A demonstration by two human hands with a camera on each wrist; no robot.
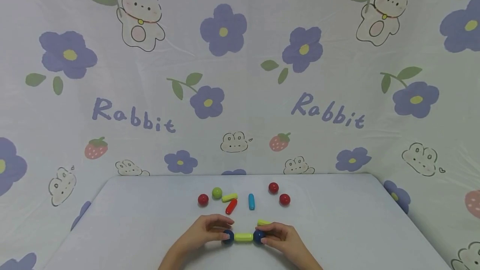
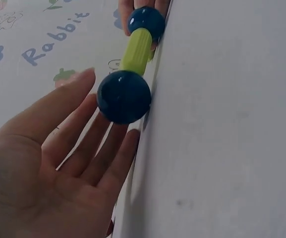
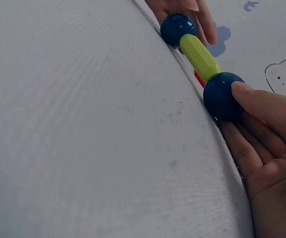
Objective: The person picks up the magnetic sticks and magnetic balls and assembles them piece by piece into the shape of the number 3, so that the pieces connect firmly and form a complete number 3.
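Observation:
A yellow-green rod (image 1: 243, 237) joins two dark blue balls in a dumbbell shape near the front of the table. My right hand (image 1: 285, 238) pinches the right blue ball (image 1: 257, 236), its thumb pressed on the ball's side in the right wrist view. Around the left blue ball (image 2: 124, 97) my left hand (image 2: 73, 163) is spread with relaxed fingers. Its thumb stands apart from that ball in the left wrist view, while the fingertips lie right behind it. Another yellow-green rod (image 1: 263, 222) lies just beyond the right hand, which partly hides it.
Farther back on the white table (image 1: 150, 211) lie a red ball (image 1: 203, 200), a green ball (image 1: 217, 193), a yellow-green rod (image 1: 229, 197), a red rod (image 1: 231, 206) and a blue rod (image 1: 251, 201). Two more red balls (image 1: 284, 199) sit back right. A rabbit-print cloth (image 1: 247, 95) hangs behind.

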